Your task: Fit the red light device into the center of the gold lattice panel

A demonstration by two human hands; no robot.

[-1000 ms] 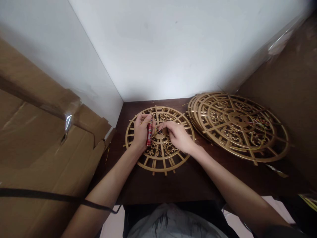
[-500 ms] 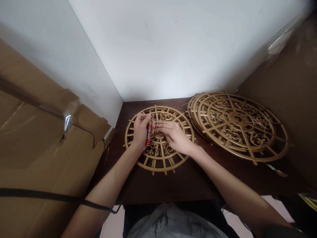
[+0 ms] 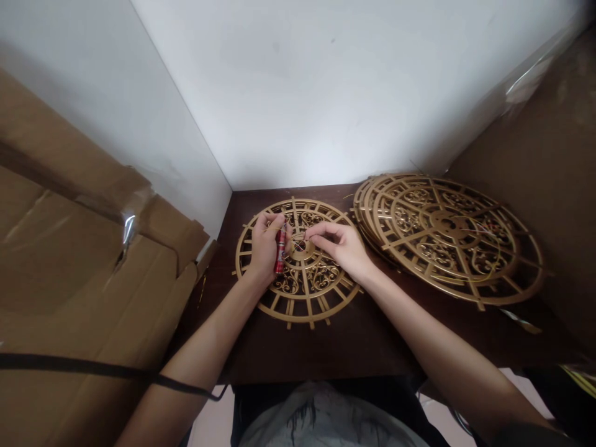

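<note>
A round gold openwork panel [image 3: 308,318] with scrollwork and spokes lies on the dark tabletop beneath both hands. My left hand [image 3: 265,245] is closed around a slim red patterned tube [image 3: 280,251], held upright over the panel's left part; its exact kind is unclear. A thin yellowish wire passes by the left fingertips. Right of the panel's centre, my right hand [image 3: 342,247] pinches a thin wire [image 3: 302,243] between thumb and forefinger. The wire ends are too fine to make out.
Similar gold round panels [image 3: 479,298] are stacked at the right, with thin wires on top. A cardboard box [image 3: 93,279] stands at the left, another brown surface [image 3: 535,174] at the right. A white wall [image 3: 326,93] rises behind. A black cord [image 3: 93,367] crosses my left forearm.
My right hand has drawn back slightly to the right, and its fingers have gone from stretched out to a pinch. The left hand and red tube stay in place.
</note>
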